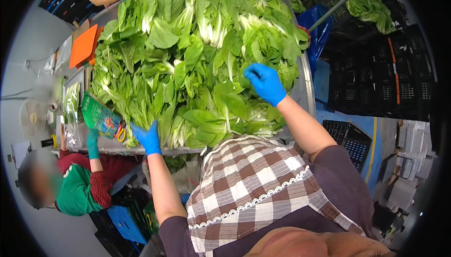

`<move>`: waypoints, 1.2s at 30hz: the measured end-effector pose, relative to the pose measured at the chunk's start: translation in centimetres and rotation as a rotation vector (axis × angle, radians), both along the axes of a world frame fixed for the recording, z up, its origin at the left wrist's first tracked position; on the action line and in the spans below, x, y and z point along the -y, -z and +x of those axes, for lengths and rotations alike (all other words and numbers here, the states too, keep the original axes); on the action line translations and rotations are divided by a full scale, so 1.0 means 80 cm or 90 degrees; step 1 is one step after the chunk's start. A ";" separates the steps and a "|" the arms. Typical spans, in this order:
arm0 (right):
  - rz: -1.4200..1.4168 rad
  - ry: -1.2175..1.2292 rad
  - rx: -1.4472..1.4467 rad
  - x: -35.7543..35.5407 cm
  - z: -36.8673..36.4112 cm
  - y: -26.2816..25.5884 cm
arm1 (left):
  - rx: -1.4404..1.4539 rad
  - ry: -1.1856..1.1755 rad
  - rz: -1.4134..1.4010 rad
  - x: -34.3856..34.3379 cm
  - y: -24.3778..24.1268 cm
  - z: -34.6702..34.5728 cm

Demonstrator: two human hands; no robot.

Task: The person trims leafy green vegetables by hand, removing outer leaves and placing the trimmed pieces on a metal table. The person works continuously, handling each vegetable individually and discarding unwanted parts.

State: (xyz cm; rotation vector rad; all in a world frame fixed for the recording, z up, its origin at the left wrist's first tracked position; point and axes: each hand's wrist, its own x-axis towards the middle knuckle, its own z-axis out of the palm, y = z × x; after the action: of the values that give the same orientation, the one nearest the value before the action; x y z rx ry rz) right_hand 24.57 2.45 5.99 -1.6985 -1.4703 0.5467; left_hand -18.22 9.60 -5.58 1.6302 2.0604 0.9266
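Note:
Leafy greens with pale stalks (197,63) lie heaped over a metal table (306,81) before me. My left hand (148,138), in a blue glove, is at the table's near edge against the lower left of the heap, thumb and fingers spread, with nothing gripped that I can see. Above the right part of the heap is my right hand (266,83), also blue-gloved, its fingers curled inward; whether anything is inside them is hidden. Left of my left hand are scissors with orange and yellow handles (121,133) and a green printed plastic bag (99,115).
A co-worker in a green apron (78,190) stands at the left, a teal-gloved hand near the bag. Another person's arm (105,0) reaches in at the top left. An orange board (84,45) stands left; black crates (380,77) are stacked right.

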 end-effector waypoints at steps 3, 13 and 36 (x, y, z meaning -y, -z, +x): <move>0.105 0.123 0.146 -0.029 0.036 -0.013 | -0.009 -0.002 0.096 0.017 -0.017 0.018; -0.110 0.154 0.257 -0.056 0.080 0.070 | 0.026 0.119 0.156 0.107 -0.029 0.102; 0.145 0.201 -0.200 -0.057 0.129 0.040 | 0.274 0.245 0.013 0.133 -0.016 0.149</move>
State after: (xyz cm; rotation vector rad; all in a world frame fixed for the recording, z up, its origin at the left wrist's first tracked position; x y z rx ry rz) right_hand 34.90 7.01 2.78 -1.5442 -0.9786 0.4324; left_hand -6.33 -1.04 -4.28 1.5891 1.3993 1.0460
